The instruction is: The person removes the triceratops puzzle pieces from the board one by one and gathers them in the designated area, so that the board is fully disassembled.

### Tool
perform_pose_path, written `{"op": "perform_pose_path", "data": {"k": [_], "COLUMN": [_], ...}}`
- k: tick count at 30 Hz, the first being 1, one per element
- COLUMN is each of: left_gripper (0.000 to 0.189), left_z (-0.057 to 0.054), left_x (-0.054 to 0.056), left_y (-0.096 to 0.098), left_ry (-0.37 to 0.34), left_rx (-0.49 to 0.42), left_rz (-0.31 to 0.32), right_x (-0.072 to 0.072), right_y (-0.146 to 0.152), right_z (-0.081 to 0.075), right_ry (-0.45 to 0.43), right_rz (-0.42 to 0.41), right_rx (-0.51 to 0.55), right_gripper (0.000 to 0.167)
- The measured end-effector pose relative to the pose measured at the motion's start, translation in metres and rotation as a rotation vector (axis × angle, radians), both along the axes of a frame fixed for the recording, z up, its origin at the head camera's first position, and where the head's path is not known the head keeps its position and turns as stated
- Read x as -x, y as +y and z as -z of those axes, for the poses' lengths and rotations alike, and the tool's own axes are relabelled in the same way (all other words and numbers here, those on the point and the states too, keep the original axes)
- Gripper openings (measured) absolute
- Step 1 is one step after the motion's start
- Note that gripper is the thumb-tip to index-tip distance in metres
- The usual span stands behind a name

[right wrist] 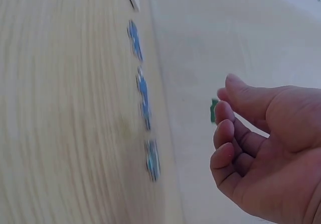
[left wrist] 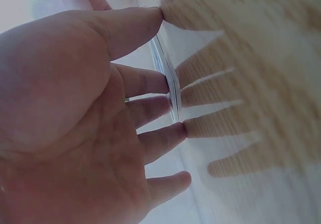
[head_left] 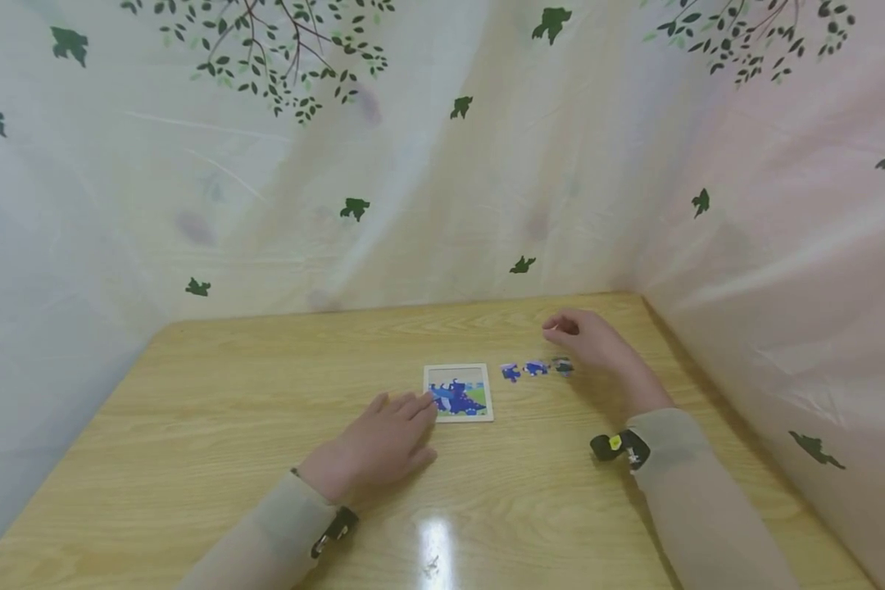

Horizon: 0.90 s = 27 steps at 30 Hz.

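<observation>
A small square jigsaw puzzle tray [head_left: 490, 403] with a white border lies flat on the wooden table. Its picture shows a blue dinosaur, and a plain grey strip shows along its upper part. My left hand [head_left: 383, 442] rests at the tray's left edge, fingers straight and fingertips touching the border, also seen in the left wrist view. To the tray's right, three loose puzzle pieces lie in a row: a blue one [head_left: 510, 373], another blue one [head_left: 536, 368] and a darker, greyish one [head_left: 563, 366]. Above the far-right piece hovers my right hand [head_left: 593, 340], fingers loosely curled, nothing between them.
The wooden table [head_left: 214, 426] stretches to both sides. A pale curtain [head_left: 413, 246] printed with green leaves hangs at the table's back edge and along its right side. Both wrists wear black straps over light sleeves.
</observation>
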<state>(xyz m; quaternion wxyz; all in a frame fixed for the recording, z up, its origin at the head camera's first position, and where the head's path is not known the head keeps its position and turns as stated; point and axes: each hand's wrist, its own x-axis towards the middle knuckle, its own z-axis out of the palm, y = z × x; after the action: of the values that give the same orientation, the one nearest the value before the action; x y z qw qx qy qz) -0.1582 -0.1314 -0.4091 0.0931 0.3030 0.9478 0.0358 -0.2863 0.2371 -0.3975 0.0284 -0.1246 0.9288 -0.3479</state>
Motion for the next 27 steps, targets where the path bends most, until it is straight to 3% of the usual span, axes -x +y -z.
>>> {"op": "perform_pose_path", "data": {"k": [7,14,19,27], "left_gripper": [0.068,0.068,0.068,0.068], "left_z": [-0.001,-0.002,0.0,-0.002], "left_x": [-0.001,-0.003,-0.002,-0.002], "left_y": [-0.001,-0.003,-0.004,-0.002], "left_ry": [0.015,0.061,0.055,0.062], "left_rx": [-0.011,0.009,0.003,0.014], "left_rz": [0.0,0.017,0.017,0.024], "right_x": [-0.01,-0.019,-0.022,-0.029], "right_y": [-0.042,-0.103,-0.135,-0.153], "right_z": [-0.005,-0.01,-0.003,0.009], "right_ry": [0.02,-0.017,-0.079,-0.174], "right_rz": [-0.112,-0.24,-0.316,-0.301], "right_rx": [0.022,0.043,0.035,-0.014], "right_gripper": [0.03,0.027,0.028,0.028]}}
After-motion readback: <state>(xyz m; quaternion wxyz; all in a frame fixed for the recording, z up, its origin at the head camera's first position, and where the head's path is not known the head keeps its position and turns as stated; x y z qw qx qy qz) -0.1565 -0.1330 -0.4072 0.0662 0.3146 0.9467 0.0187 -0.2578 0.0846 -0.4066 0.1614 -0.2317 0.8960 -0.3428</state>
